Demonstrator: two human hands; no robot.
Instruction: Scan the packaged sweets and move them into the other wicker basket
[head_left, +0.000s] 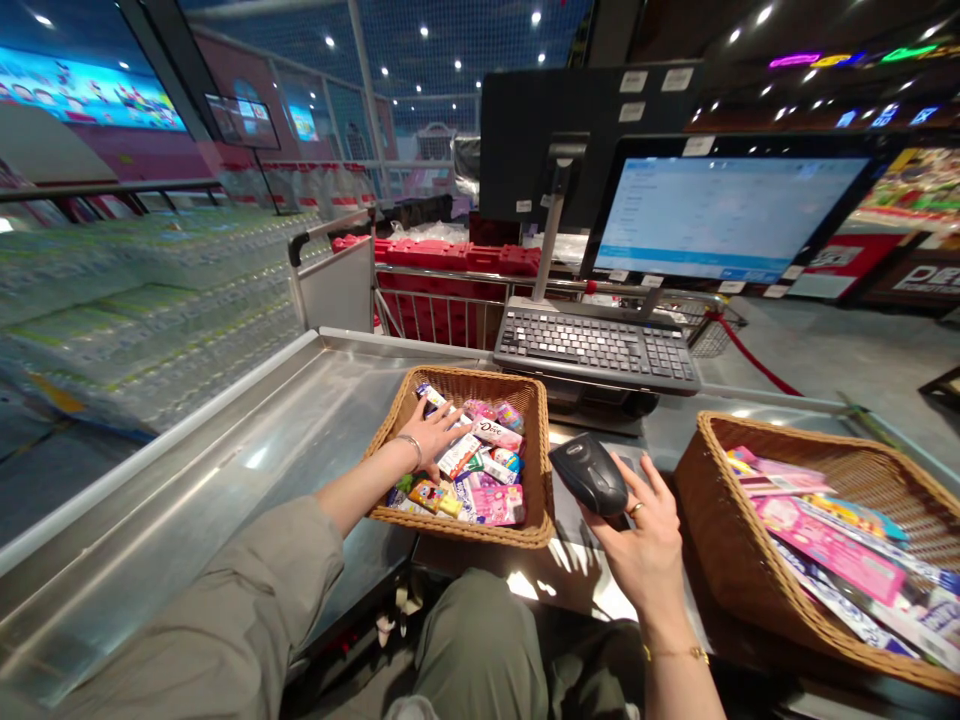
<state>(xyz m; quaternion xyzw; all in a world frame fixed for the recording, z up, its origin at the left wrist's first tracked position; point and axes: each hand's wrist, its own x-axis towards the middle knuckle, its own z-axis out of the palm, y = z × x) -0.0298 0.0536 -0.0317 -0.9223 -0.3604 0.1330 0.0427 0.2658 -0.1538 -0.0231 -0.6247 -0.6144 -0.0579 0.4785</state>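
Standing by, one saw a person seated or leaning over a stainless-steel checkout counter (pixel 172 510). The left hand (pixel 431 435) lay open, fingers spread, on top of a heap of small colourful packages (pixel 476 470) in a wicker basket (pixel 457 373), and one of them was a white Dove-labelled pack (pixel 496 433). A bangle (pixel 409 447) circled that wrist. The right hand (pixel 646 540) was curled around a black handheld barcode scanner (pixel 590 474), held up just beside the basket, with a ring (pixel 636 508) on one finger. A second, larger wicker basket (pixel 739 540) sat tilted at the right, filled with flat pink and blue packets (pixel 825 540). Beyond the counter stood a keyboard (pixel 596 345) and a lit touchscreen monitor (pixel 731 210), while shrink-wrapped bottled water (pixel 150 300) was stacked off to the left.
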